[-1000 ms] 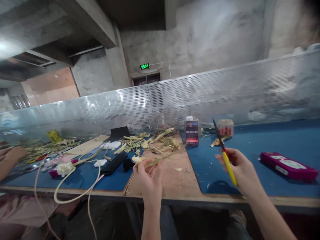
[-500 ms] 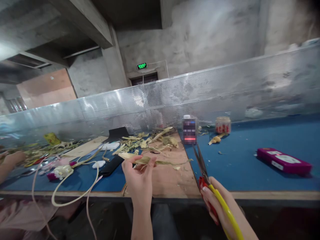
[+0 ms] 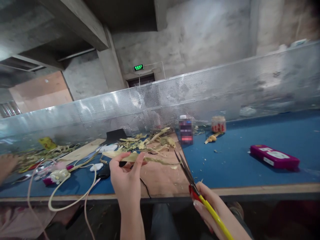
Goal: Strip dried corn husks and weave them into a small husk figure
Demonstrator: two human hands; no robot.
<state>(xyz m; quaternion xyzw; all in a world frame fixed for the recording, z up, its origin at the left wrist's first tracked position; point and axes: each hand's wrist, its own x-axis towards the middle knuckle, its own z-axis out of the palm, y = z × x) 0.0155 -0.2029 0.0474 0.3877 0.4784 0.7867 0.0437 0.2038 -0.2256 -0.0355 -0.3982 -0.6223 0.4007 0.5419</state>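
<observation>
A pale, dried husk-like leaf (image 3: 132, 157) is pinched between the thumb and fingers of my left hand (image 3: 127, 181). Its thin end trails rightward above a wooden board (image 3: 162, 180). Wrapped around the handles of a pair of scissors (image 3: 190, 180) is my right hand (image 3: 215, 208); one handle is red, the other yellow. The blades point up and left, slightly apart, with their tips close to the leaf's thin end. Whether the blades touch the leaf I cannot tell. Scraps of dried leaf (image 3: 160, 136) lie beyond my left hand.
On the right are a magenta box (image 3: 273, 157), a jar (image 3: 218, 124) and a pixelated bottle (image 3: 185, 131). Cables (image 3: 71, 207) hang over the table's front edge at left. Another person's hand (image 3: 8, 165) is at far left. A perforated metal panel (image 3: 125, 104) stands behind.
The scissors have moved left, and their blades now lean further left, close to the leaf's thin end. My left hand still holds the leaf. The whole view has shifted slightly.
</observation>
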